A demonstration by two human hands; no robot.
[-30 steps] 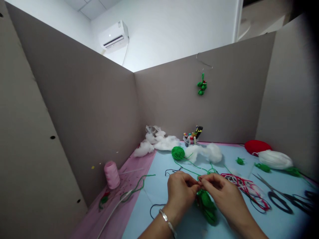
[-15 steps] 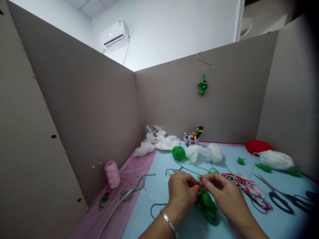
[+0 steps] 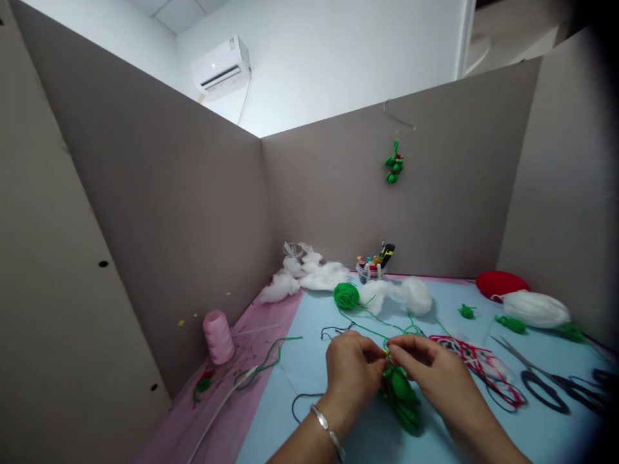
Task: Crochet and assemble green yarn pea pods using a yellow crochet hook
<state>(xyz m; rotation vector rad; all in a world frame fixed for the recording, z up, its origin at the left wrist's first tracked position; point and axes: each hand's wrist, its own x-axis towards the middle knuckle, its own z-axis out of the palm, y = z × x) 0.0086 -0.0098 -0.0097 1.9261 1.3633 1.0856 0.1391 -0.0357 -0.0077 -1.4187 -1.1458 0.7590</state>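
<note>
My left hand (image 3: 353, 380), with a silver bangle (image 3: 325, 428) on its wrist, and my right hand (image 3: 432, 374) meet above the blue mat (image 3: 290, 386). Their fingertips pinch a green yarn strand (image 3: 367, 333) at the top of a green crocheted piece (image 3: 401, 397), which hangs just below them. That strand runs back to a green yarn ball (image 3: 346, 296) beyond my hands. The fingers hide the exact join between strand and piece.
White stuffing (image 3: 324, 277) and a transparent cup of thread spools (image 3: 368, 271) lie at the back. Scissors (image 3: 546, 390), tangled red-white cord (image 3: 478, 367), a pink spool (image 3: 218, 337) and red and white stuffed shapes lie nearby. Grey partitions (image 3: 169, 193) bound the table.
My right hand has shifted slightly at the strand, while the left stays nearly still. The camera view has moved a little.
</note>
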